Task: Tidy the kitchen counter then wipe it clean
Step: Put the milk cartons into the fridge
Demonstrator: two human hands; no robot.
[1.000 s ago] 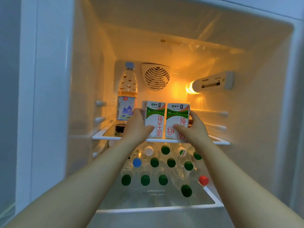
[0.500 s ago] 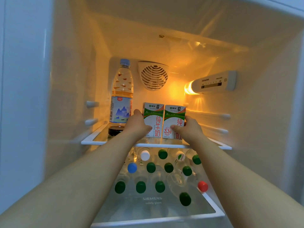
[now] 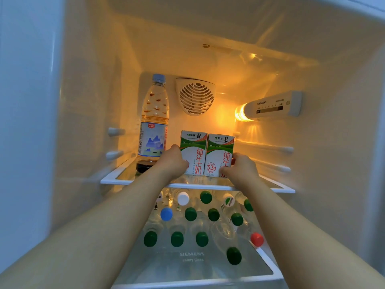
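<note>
Cartons (image 3: 206, 155) are clamped upright between the left hand (image 3: 170, 161) and right hand (image 3: 239, 167) on the shelf (image 3: 116, 181), bottle (image 3: 153, 122) at ten o'clock.

2 milk cartons, upright, side by side & touching, on upper glass shelf (image 3: 116, 180) of fridge, approx mid-shelf, fronts facing out. Left carton (image 3: 193, 154): white w/ green band up top, red characters down the front. Right carton (image 3: 218, 156): same design, plus red "3.3g" circle low on front. Left hand (image 3: 170, 161) wraps left carton's outer side; right hand (image 3: 239, 167) grips right carton's outer side. Both bases sit flat on shelf.
</note>
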